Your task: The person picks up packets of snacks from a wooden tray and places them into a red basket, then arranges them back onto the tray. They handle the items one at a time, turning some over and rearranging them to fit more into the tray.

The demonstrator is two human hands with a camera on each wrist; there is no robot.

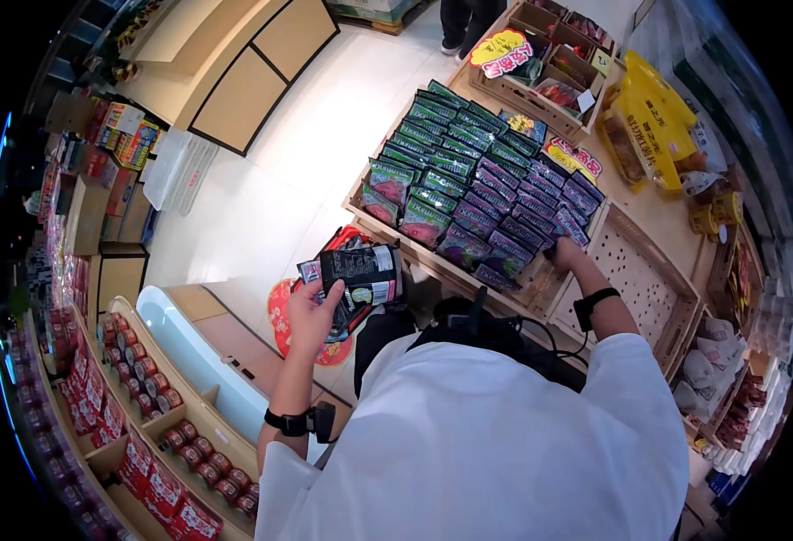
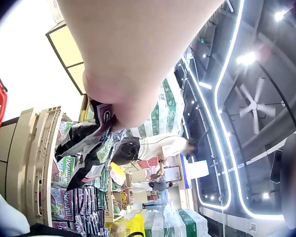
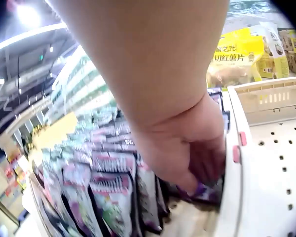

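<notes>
"红薯片" on yellow bag (image 3: 235, 58)

One white shirt (image 1: 523, 442), plain, with short, loose sleeves (image 1: 635, 370). Left wrist: one black strap (image 1: 290, 424), on which we count one small black box (image 1: 323, 421). Right wrist: one black band (image 1: 597, 307). Thin black cable (image 1: 555, 341), looped near the right forearm. Beside the shirt, black gear (image 1: 455, 326), its details unclear to us. Left hand (image 1: 312, 314) and right hand (image 1: 565, 256), both bare.
</notes>
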